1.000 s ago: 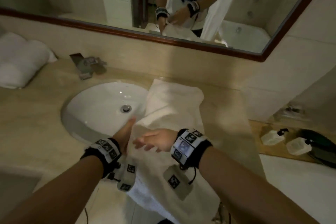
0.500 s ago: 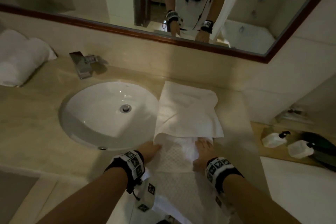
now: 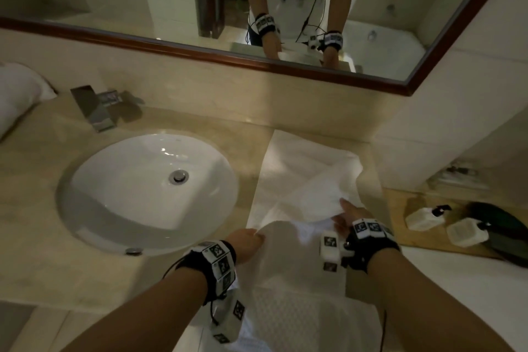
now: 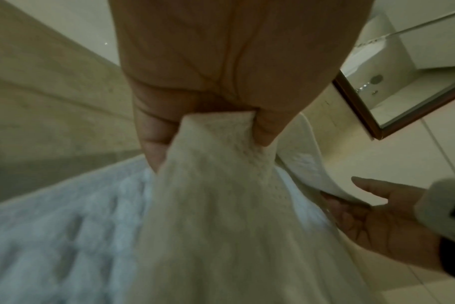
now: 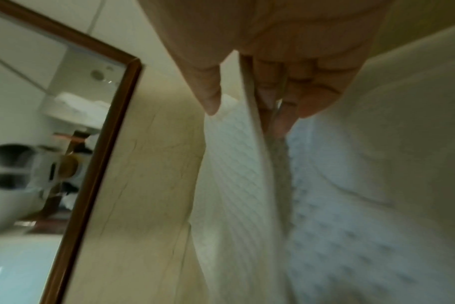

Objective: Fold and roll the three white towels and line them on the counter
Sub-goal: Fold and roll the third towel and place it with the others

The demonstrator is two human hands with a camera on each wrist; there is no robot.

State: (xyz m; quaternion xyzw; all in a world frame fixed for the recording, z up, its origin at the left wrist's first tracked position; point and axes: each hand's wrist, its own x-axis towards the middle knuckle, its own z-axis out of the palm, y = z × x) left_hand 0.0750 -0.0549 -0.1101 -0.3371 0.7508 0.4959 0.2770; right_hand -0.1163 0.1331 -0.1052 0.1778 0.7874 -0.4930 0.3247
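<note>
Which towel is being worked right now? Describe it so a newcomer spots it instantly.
Start at the oval white sink set in the beige counter. Immediately right of it lies the white towel, draping over the front edge. Unlike the rolled towels far left, it is flat and both hands grip it.

Towel point(image 3: 303, 180): white cloth, matt, quilted diamond weave. Surface point(image 3: 43, 208): beige polished stone. Sink point(image 3: 143, 194): glossy white ceramic. Faucet point(image 3: 94, 107): brushed metal
</note>
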